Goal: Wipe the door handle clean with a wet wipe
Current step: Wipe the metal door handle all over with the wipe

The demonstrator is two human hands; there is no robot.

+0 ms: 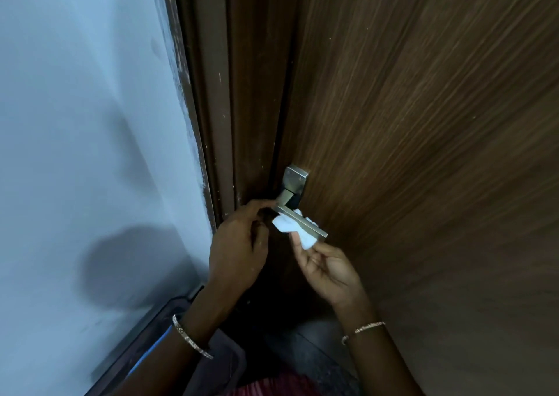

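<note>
Down near the left edge of the brown wood-grain door (423,123), the metal lever handle (305,224) juts out from its square backplate (295,179), which is fixed to the door just beside the dark door frame (217,123). A white wet wipe (290,227) is draped against the lever's bar, bunched under and around its middle, with a little of it showing above the bar as well. The right hand (326,267) is below the lever, palm turned up, its thumb and fingertips pinching the lower corner of the wipe and keeping it against the bar. The left hand (239,241) is at the lever's pivot end, fingers curled in with the tips at the bar close to where it bends towards the backplate; whether they actually grip the metal or only touch it I cannot tell. Each wrist carries a thin bangle (192,339). To the left of the frame runs a pale blue-white wall (84,123) with a soft shadow on it, and the floor below is dark.
</note>
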